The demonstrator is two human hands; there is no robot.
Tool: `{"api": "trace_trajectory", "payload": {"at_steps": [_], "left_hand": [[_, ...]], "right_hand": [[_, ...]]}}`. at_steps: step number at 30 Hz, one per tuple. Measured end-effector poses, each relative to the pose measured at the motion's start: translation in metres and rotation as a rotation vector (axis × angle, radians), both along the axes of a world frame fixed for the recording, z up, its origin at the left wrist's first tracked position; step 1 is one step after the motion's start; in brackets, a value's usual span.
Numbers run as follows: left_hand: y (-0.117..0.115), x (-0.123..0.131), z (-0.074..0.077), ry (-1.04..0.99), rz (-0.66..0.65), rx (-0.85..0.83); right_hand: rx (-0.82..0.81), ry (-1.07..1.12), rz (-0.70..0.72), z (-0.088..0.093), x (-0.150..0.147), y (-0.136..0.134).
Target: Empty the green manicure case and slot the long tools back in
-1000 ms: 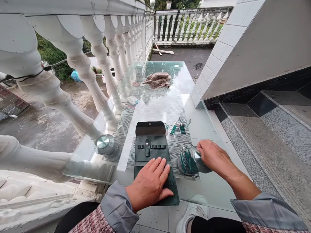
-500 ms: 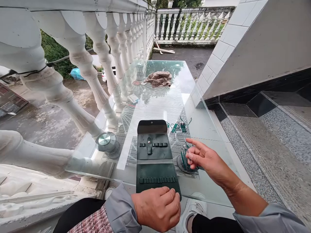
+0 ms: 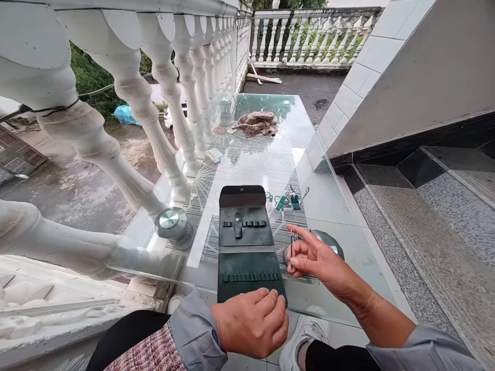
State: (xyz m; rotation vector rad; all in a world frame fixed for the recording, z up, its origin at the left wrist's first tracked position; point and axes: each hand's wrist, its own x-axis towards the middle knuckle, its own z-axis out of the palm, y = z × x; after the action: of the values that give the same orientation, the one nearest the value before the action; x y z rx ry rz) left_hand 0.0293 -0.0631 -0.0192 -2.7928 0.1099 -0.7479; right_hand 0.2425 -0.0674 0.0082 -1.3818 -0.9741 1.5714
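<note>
A dark green leather manicure case [image 3: 247, 262] lies unfolded on the glass table, with rows of small loops and a snap tab. My left hand [image 3: 253, 320] is closed over its near edge at the lower right; the thumb is hidden. To the right of the case, my right hand [image 3: 315, 257] pinches a slim manicure tool [image 3: 291, 250] upright between thumb and fingers, the index finger stretched out. Several similar thin tools [image 3: 297, 237] lie partly hidden behind that hand. Beyond them are green nail clippers [image 3: 281, 201] and small scissors [image 3: 269, 202].
The glass table [image 3: 266, 154] has round metal-capped legs [image 3: 172, 219]. A brown cloth [image 3: 257, 123] and a small box [image 3: 214, 155] lie farther back. White balusters [image 3: 131, 98] stand left; stone steps [image 3: 410, 221] rise on the right.
My right hand has moved slightly left and away from the thin tools, bringing the slim tool toward the case. My left hand stays at the case's near edge. The view has shifted slightly.
</note>
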Motion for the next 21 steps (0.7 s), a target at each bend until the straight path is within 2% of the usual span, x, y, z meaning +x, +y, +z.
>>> {"api": "trace_trajectory", "payload": {"at_steps": [10, 21], "left_hand": [[0.000, 0.001, 0.001, -0.014, 0.007, 0.023], [-0.001, 0.000, 0.002, 0.019, -0.005, 0.018]], "right_hand": [[0.011, -0.089, -0.085, -0.002, -0.004, 0.002], [-0.058, -0.250, -0.007, -0.002, -0.018, -0.002]]}}
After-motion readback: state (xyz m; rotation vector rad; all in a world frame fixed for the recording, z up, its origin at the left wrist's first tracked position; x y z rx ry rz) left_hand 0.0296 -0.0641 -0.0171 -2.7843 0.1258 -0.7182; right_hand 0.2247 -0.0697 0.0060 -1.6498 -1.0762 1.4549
